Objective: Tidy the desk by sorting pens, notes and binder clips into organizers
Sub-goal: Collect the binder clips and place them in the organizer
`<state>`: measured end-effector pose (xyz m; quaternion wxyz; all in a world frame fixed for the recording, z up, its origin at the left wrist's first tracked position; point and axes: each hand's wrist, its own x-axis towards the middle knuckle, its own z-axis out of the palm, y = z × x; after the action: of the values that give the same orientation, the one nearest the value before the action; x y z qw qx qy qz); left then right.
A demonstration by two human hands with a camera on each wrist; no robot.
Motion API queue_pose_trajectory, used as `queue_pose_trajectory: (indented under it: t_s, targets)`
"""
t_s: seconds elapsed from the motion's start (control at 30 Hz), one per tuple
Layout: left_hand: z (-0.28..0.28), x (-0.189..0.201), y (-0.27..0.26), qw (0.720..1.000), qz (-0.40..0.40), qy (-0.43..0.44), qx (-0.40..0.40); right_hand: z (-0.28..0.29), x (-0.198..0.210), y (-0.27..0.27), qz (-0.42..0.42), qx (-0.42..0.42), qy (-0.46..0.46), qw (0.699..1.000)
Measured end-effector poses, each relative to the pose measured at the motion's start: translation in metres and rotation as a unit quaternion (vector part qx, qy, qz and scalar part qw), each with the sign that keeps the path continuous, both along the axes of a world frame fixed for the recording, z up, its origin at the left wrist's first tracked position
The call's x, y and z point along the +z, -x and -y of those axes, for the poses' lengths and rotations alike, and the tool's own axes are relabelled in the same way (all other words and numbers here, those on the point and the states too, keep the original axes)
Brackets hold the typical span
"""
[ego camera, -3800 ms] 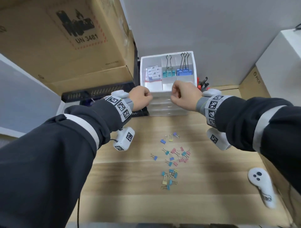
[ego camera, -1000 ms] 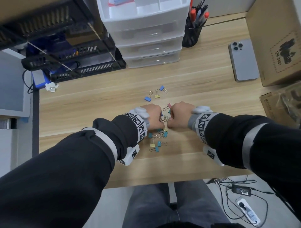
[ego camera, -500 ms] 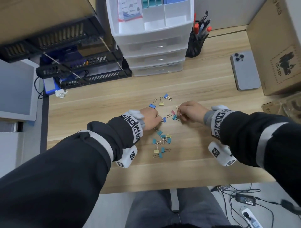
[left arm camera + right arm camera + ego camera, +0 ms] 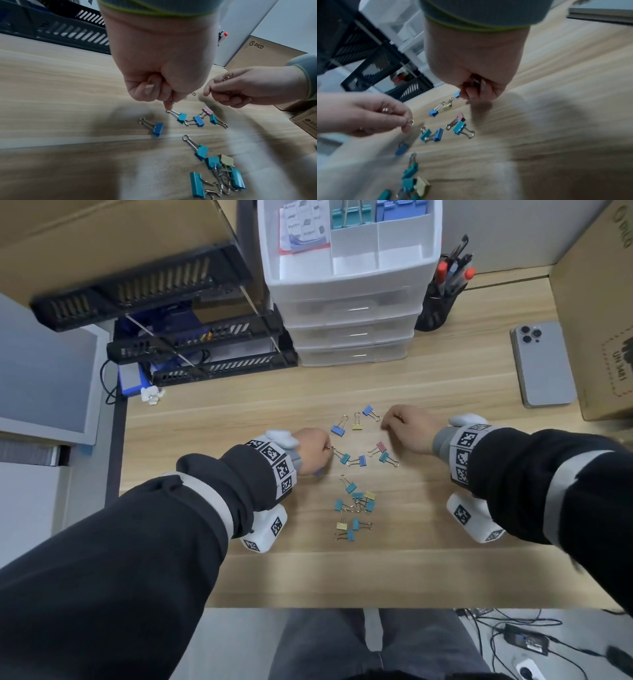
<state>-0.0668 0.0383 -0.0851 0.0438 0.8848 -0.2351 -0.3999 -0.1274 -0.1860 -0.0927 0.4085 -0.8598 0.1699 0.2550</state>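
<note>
Head view: small binder clips are scattered on the wooden desk between the two hands, and gathering is judged under way. The left hand is curled, with wire loops seen pinched in its fingers, its fingertip reaching the handle of a teal clip. The right hand is likewise closed round metal clips, just beside a blue clip. Roughly eighteen loose clips are counted: about ten teal, four blue, three yellow, one pink; the nearer tangle resists an exact count. These are judged light, stiff and springy; the wire handles are the natural hold, though tangled ones may be dragged along. One drawer organizer is seen beyond both hands.
</note>
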Motion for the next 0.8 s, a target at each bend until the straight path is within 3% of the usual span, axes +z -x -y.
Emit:
queue_pose_trajectory:
  t_s: [0.17, 0.33, 0.47, 0.8]
  targets:
    - [-0.002, 0.001, -0.003, 1.0, 0.003, -0.009, 0.017, -0.005, 0.0, -0.002, -0.007, 0.118, 0.05, 0.992]
    - [-0.002, 0.002, -0.003, 0.999, 0.035, -0.023, 0.023, -0.006, -0.01, 0.0, -0.005, 0.184, 0.125, 0.975]
    - [-0.004, 0.0, -0.004, 0.999, 0.037, -0.025, 0.025, -0.008, -0.016, 0.002, 0.027, 0.199, 0.143, 0.969]
    - [-0.005, 0.007, -0.001, 0.999, 0.0, -0.003, 0.041, -0.015, -0.015, 0.002, 0.003, 0.252, 0.187, 0.949]
